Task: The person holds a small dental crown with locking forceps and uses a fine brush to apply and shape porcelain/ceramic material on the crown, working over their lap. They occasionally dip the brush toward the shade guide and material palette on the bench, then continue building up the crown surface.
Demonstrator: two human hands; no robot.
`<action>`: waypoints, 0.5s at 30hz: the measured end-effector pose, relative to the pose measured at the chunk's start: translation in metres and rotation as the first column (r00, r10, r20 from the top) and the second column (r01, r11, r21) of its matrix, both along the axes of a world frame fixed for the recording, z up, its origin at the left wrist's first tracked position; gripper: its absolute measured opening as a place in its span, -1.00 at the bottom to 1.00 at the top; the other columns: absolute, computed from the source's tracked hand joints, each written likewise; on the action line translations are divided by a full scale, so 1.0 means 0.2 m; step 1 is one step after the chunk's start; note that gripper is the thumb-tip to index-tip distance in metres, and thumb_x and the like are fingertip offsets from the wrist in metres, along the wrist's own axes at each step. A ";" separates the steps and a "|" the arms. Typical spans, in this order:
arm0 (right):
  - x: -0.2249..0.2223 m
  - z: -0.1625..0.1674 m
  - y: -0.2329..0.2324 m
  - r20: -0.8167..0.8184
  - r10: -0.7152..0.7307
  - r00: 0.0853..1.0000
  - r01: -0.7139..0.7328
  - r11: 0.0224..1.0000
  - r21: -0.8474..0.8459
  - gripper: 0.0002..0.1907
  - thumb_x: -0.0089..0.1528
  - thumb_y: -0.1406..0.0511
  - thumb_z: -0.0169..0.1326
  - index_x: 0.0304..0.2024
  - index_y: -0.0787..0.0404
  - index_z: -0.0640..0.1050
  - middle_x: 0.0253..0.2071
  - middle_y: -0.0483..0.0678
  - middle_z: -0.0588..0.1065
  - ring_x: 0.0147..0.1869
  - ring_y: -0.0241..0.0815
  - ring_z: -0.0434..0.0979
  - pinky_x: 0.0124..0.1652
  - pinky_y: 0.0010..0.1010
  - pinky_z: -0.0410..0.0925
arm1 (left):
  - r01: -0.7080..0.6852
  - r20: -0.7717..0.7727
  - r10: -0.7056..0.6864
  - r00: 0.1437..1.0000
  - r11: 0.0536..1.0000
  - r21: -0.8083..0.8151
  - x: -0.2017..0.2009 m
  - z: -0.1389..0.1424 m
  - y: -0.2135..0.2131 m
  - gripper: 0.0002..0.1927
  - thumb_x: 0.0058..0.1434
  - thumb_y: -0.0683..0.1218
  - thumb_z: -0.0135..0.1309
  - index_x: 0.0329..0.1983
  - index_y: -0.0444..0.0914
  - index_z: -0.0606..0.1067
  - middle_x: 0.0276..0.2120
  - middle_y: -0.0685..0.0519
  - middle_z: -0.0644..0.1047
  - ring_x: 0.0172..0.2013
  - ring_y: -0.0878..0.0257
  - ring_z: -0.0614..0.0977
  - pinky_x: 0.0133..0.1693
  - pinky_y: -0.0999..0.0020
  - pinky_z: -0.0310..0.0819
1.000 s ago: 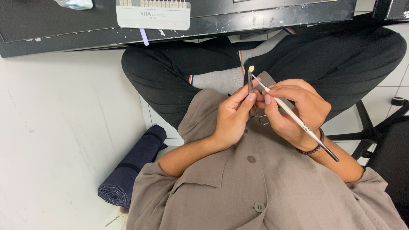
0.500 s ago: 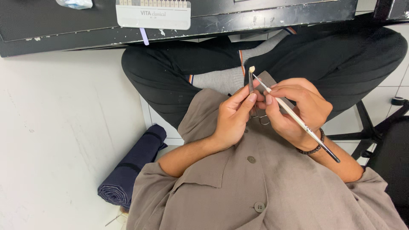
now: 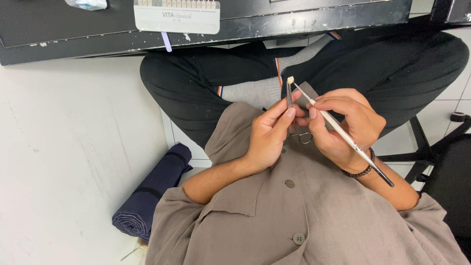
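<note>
My left hand (image 3: 269, 133) grips a slim metal clamp tool (image 3: 289, 96) held upright, with a small cream tooth-shaped piece (image 3: 290, 80) at its tip. My right hand (image 3: 346, 125) holds a thin white-handled brush (image 3: 343, 136) like a pen, its tip touching the cream piece. Both hands meet above my lap, over my crossed legs in black trousers (image 3: 196, 88) and grey socks (image 3: 250, 92). A dark bead bracelet (image 3: 360, 172) sits on my right wrist.
A black desk edge (image 3: 274, 22) runs along the top, with a white card of tooth shade tabs (image 3: 176, 15) on it. A rolled navy cloth (image 3: 152, 191) lies on the white floor at left. A black chair base (image 3: 441, 147) stands at right.
</note>
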State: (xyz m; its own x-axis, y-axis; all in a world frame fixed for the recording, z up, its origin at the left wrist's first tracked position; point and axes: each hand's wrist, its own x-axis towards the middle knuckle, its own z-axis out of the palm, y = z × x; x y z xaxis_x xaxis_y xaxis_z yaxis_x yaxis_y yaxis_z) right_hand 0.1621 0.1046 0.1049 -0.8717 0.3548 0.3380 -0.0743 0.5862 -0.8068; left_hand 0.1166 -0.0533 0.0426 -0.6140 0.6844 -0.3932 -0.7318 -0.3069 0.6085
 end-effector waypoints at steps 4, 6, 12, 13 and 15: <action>0.00 0.00 0.00 -0.002 -0.005 1.000 0.005 1.000 -0.025 -0.82 0.29 0.55 0.27 -0.14 0.37 0.52 -0.18 0.11 0.59 -0.17 -0.13 0.66 -0.20 -0.49 0.49 | 0.008 -0.006 -0.008 1.000 1.000 -0.006 0.00 0.00 0.00 -0.56 0.58 -0.19 -0.14 0.48 -0.40 0.28 0.00 -0.03 0.52 0.04 0.19 0.60 0.16 0.31 0.51; 0.00 -0.01 0.00 -0.009 -0.024 1.000 0.024 1.000 -0.018 -0.82 0.30 0.55 0.29 -0.12 0.39 0.53 -0.17 0.12 0.59 -0.17 -0.13 0.65 -0.21 -0.49 0.49 | 0.008 0.001 -0.008 1.000 1.000 0.008 0.00 0.00 0.00 -0.56 0.58 -0.19 -0.14 0.48 -0.39 0.28 0.00 -0.02 0.52 0.04 0.20 0.60 0.17 0.30 0.51; 0.01 0.00 0.01 0.010 -0.012 1.000 0.012 1.000 -0.019 -0.83 0.29 0.55 0.27 -0.14 0.37 0.53 -0.17 0.11 0.59 -0.16 -0.14 0.65 -0.21 -0.50 0.49 | 0.013 0.032 -0.013 0.999 1.000 -0.007 -0.01 0.00 0.00 -0.56 0.57 -0.19 -0.13 0.48 -0.39 0.28 -0.01 -0.03 0.53 0.04 0.19 0.61 0.16 0.30 0.51; 0.00 0.00 0.01 0.000 -0.012 1.000 0.012 1.000 -0.017 -0.82 0.29 0.55 0.28 -0.13 0.38 0.53 -0.17 0.11 0.59 -0.17 -0.14 0.65 -0.21 -0.49 0.49 | 0.016 0.026 -0.016 1.000 1.000 -0.006 -0.01 0.00 0.00 -0.55 0.58 -0.19 -0.13 0.48 -0.39 0.28 -0.01 -0.02 0.53 0.04 0.20 0.60 0.16 0.31 0.50; 0.00 -0.01 0.01 -0.020 -0.012 1.000 0.012 1.000 -0.012 -0.81 0.29 0.56 0.30 -0.13 0.39 0.53 -0.17 0.12 0.59 -0.17 -0.13 0.65 -0.20 -0.48 0.48 | 0.023 0.016 -0.023 1.000 1.000 -0.005 -0.01 0.00 -0.01 -0.55 0.59 -0.19 -0.13 0.49 -0.39 0.28 0.00 -0.01 0.52 0.04 0.21 0.59 0.16 0.31 0.50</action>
State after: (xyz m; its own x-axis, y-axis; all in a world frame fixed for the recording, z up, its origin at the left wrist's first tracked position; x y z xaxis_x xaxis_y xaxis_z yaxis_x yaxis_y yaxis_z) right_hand 0.1620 0.1061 0.1031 -0.8602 0.3695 0.3515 -0.0836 0.5777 -0.8120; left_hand 0.1149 -0.0546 0.0420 -0.5921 0.6958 -0.4065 -0.7479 -0.2868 0.5986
